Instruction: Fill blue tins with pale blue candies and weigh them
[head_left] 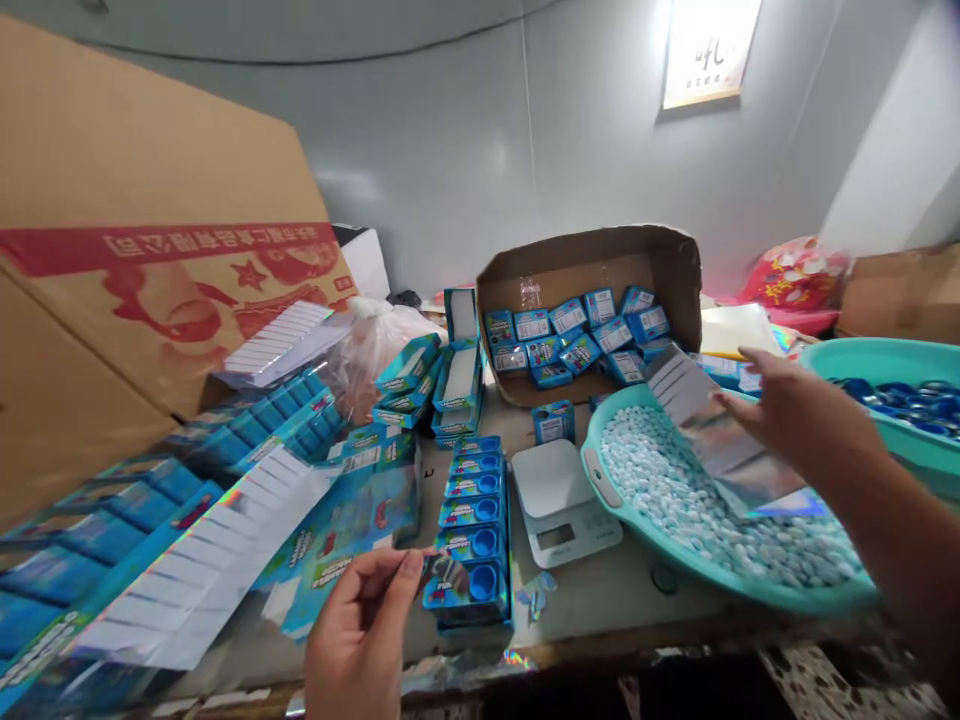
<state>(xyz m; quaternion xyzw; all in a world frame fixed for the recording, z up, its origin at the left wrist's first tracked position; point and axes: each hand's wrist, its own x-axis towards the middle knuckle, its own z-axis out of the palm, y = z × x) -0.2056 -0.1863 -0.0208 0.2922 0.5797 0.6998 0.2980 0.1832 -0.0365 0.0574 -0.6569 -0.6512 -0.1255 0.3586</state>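
Observation:
My left hand [364, 625] is closed, thumb and index finger pinching a small shiny clear piece, possibly a sticker [450, 572], over the nearest box in a row of blue boxes [470, 540] with round blue cups. On the right, my right hand [787, 415] has its thumb and index finger apart. Its thumb is at the edge of a silvery slit sheet [701, 415], which slants over white and pale-blue pellets [660, 480] in a turquoise basin [720, 580]. Whether the sheet rests on them I cannot tell. A white scale [559, 490] stands between row and basin.
Blue display trays [112, 560] and a white slit sheet [202, 560] lie left, before a large carton [150, 200]. Behind are stacked trays [457, 385], a plastic bag [382, 345] and a carton [589, 250] of small blue boxes. Another turquoise basin [885, 355] holds dark-blue pieces.

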